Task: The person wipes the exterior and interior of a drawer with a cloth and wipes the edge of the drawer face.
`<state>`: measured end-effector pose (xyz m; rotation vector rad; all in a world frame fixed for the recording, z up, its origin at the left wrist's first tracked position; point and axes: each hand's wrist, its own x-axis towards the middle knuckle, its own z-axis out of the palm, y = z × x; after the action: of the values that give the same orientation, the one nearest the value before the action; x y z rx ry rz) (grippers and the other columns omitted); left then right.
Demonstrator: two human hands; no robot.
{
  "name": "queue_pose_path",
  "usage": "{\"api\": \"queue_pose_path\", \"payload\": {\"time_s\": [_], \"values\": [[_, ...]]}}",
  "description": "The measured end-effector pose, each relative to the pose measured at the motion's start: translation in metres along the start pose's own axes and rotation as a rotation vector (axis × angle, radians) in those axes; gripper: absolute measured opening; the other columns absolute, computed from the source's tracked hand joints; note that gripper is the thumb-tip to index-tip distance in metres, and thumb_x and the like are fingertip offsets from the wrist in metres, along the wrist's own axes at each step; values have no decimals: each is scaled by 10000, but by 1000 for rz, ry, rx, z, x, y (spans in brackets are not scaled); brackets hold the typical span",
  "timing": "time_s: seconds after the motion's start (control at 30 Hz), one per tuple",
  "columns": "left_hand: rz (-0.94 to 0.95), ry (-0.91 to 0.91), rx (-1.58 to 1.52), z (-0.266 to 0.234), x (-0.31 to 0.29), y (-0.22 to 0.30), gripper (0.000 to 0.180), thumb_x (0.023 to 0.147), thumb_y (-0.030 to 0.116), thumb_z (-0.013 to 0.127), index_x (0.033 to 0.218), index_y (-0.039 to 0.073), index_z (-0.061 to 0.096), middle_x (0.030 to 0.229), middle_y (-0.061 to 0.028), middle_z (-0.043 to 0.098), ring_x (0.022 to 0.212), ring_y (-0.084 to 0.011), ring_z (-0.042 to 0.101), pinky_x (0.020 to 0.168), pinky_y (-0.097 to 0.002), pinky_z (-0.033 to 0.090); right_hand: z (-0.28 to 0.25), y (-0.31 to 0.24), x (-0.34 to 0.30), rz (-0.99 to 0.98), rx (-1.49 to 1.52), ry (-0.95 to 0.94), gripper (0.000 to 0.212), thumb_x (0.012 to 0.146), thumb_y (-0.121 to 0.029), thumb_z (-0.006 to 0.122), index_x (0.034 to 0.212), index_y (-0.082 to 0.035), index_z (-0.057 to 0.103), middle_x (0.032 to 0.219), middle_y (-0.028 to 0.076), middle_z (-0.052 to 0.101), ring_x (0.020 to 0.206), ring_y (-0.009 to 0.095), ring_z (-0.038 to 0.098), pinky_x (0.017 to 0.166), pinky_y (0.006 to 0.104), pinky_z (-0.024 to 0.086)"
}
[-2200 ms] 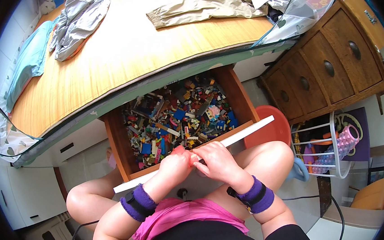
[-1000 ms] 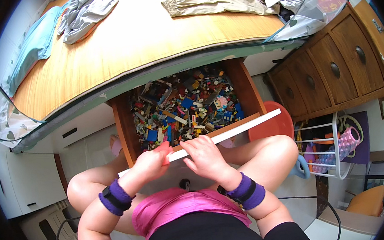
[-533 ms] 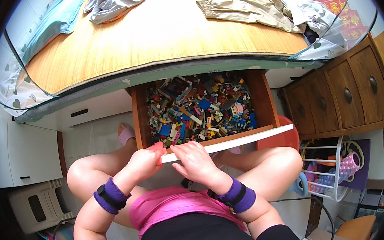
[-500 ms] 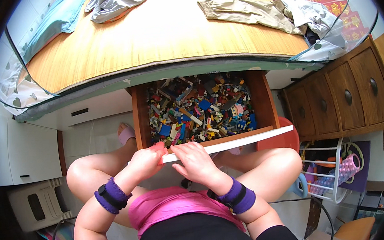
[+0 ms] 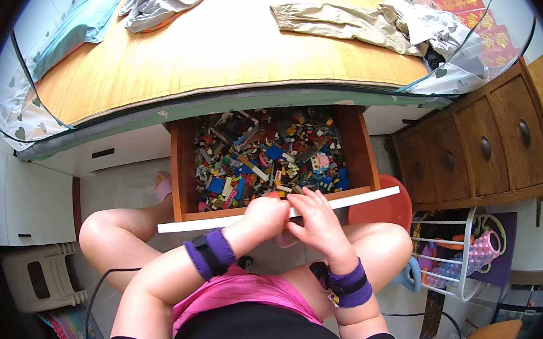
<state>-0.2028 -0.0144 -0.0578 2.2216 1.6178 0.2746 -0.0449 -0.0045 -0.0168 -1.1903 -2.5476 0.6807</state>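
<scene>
An open drawer (image 5: 372, 155) full of mixed toy building bricks (image 5: 264, 157) stands in front of me. Along its near side runs a white front panel (image 5: 187, 226). My left hand (image 5: 264, 217) is closed at the middle of the panel's top edge, around a small red cloth-like piece (image 5: 275, 195); most of that piece is hidden by the fingers. Close beside it on the right, my right hand (image 5: 318, 222) has its fingers stretched out over the panel's edge. Whether the fingertips touch the red piece is hard to see.
Beyond the drawer is a bed (image 5: 212, 66) with beige trousers (image 5: 343, 23) on it. A red basin (image 5: 383, 208) sits right of the drawer, near a white wire rack (image 5: 463, 256) and a wooden chest of drawers (image 5: 473, 141). A plastic stool (image 5: 44, 276) stands left.
Both hands have slid to the right along the panel, the red piece moving with the left one. The panel's left end now shows. The whole view has shifted slightly.
</scene>
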Motion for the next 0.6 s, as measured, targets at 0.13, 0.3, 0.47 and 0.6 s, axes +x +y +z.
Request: {"api": "queue_pose_path", "payload": {"time_s": [0.13, 0.3, 0.47, 0.6], "values": [[-12, -4, -19, 5, 32, 29, 144, 675, 182, 588, 677, 42, 622, 700, -138, 606, 622, -280, 632, 562, -376, 520, -12, 25, -12, 76, -54, 36, 488, 687, -127, 612, 1160, -37, 531, 1161, 145, 546, 1176, 309, 436, 1037, 421, 279], [-45, -14, -73, 3, 44, 43, 164, 710, 215, 566, 715, 60, 623, 728, -124, 617, 670, -275, 636, 594, -373, 516, -15, 32, -22, 34, -73, 216, 428, 685, -84, 604, 1105, -31, 543, 1102, 143, 554, 1116, 308, 468, 984, 399, 339], [-67, -82, -304, -3, 33, 29, 175, 734, 249, 570, 789, 84, 588, 788, -121, 596, 690, -310, 608, 606, -414, 483, 7, 13, -37, 291, 164, 401, 214, 730, -106, 654, 907, -33, 557, 850, 93, 583, 818, 229, 561, 753, 326, 446], [-47, 3, -291, -8, 19, 15, 230, 747, 281, 575, 870, 86, 570, 769, -127, 608, 699, -296, 615, 607, -417, 481, 32, 0, -47, 424, 345, 299, 211, 777, -208, 645, 896, -49, 573, 811, 82, 626, 750, 205, 615, 679, 311, 480]]}}
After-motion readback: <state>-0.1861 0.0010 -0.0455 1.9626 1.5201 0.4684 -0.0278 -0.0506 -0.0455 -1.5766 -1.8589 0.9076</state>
